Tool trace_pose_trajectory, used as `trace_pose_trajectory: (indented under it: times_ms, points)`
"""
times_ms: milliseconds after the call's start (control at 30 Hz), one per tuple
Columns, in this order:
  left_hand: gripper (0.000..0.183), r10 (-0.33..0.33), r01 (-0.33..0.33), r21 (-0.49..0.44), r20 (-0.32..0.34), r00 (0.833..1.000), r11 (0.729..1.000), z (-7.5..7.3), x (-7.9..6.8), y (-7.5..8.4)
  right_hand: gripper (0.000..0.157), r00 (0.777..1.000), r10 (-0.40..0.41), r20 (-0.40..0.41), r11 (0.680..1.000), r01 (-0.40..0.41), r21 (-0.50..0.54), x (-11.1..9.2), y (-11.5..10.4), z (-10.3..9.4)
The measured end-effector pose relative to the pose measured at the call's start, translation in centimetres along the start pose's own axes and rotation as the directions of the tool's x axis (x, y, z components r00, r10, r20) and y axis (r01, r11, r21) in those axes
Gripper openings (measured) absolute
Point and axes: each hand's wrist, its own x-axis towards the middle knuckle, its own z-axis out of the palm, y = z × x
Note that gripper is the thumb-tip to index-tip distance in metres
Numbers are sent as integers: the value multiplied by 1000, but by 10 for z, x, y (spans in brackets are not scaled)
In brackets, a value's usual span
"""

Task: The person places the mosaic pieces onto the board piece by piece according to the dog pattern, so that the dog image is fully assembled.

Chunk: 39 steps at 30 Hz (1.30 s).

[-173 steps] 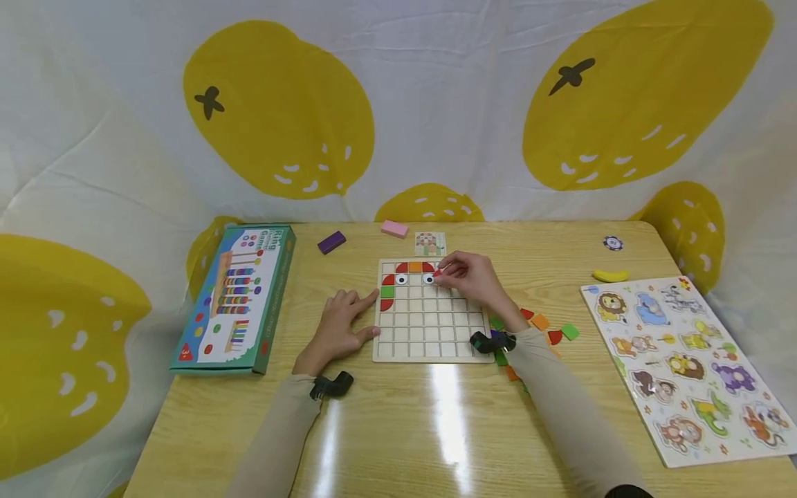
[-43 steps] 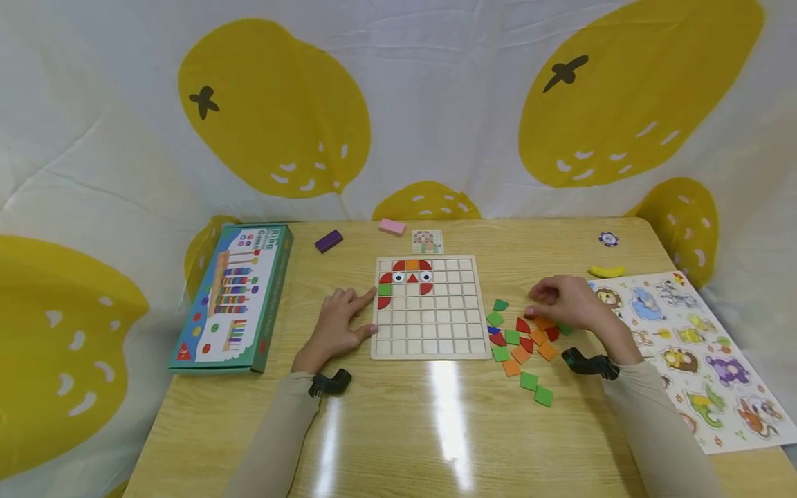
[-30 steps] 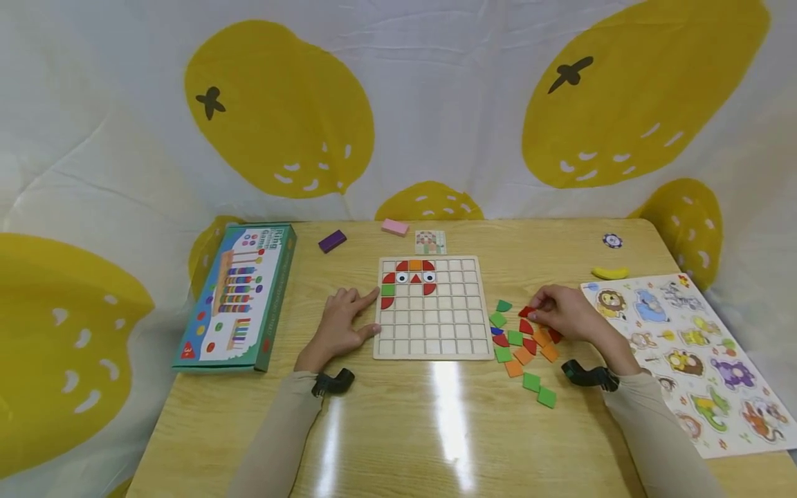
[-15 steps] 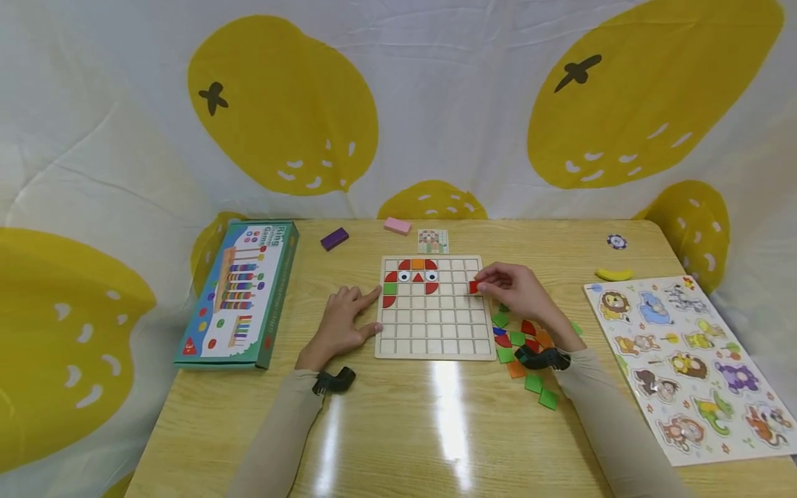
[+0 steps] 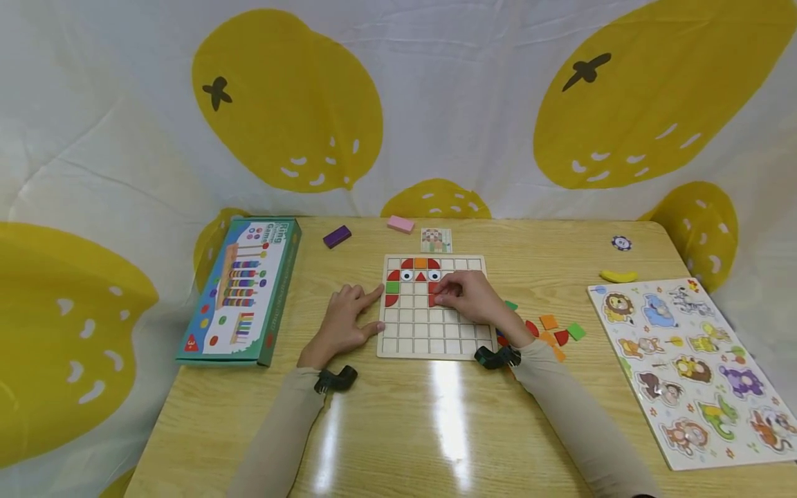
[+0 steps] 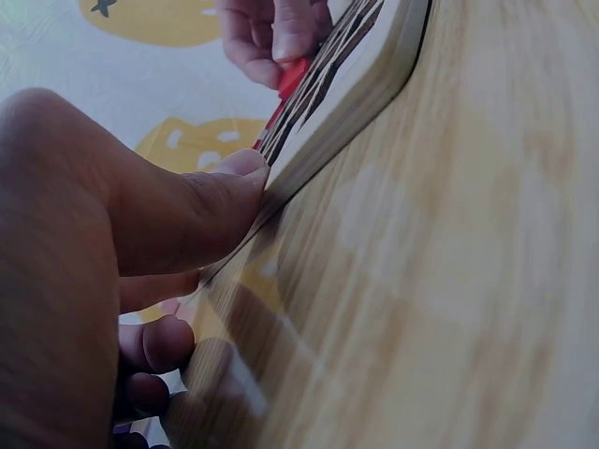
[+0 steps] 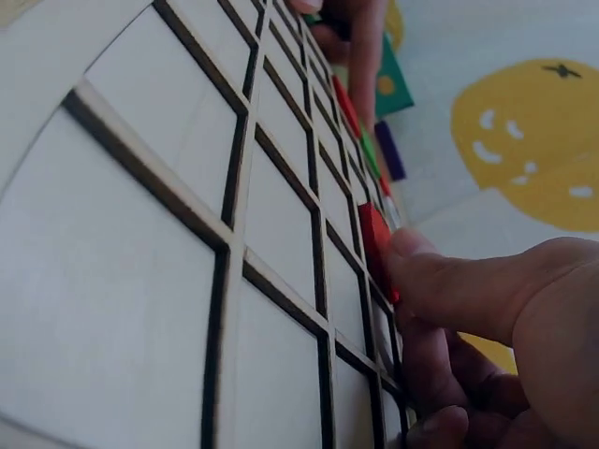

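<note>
- The grid board (image 5: 406,332) was laid flat on the tabletop (image 5: 398,429), directly in front of the person, where it could be reached from both sides.
- The board's left edge was touched by the thumb and index finger of the left hand (image 5: 341,324), which was spread and wrapped around nothing; presumably the board was being steadied against sliding.
- A red piece (image 7: 375,245) was pinched between thumb and fingers of the right hand (image 5: 470,297), probably so that it could be turned to fit a square cell. It was held at the board, just below the eye tile (image 5: 434,275) nearer that hand; whether it was seated could not be told.
- The picture card (image 5: 436,240) was set just beyond the board, likely for easy viewing.
- Loose pieces such as an orange tile (image 5: 548,322) were gathered beside the board, apparently for short reaches; some were hidden by the right arm.
- Half a second earlier, the red piece had been held over the board's right side; it had since been brought inward.
- The red triangle (image 5: 420,277) between the eye tiles, absent in the earliest frame, was now in place.
- The left hand's position was essentially unchanged.
</note>
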Motion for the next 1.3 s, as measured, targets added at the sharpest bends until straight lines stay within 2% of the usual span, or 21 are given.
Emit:
trace_pose_trajectory:
  times_ms: [300,467,600,933,1300]
  points:
    - [74,-6,6,-5,4,1000,1000,-2,-1,1,18,994,61,-85,998,-63,-14,7,-4,1]
    - [73,3,-3,-4,-3,1000,1000,-2,-1,1,28,985,121,-124,987,-132,-89,12,-9,8]
    - [73,12,-13,-5,-10,1000,1000,-1,0,0,31,978,156,-140,977,-173,-121,14,-11,10]
    - [73,24,-23,4,-18,1000,1000,-1,1,-1,28,973,171,-155,978,-186,-89,16,-15,10]
    - [74,20,-20,-1,-21,1000,1000,0,2,-1,7,985,158,-64,987,-157,12,17,-7,6]
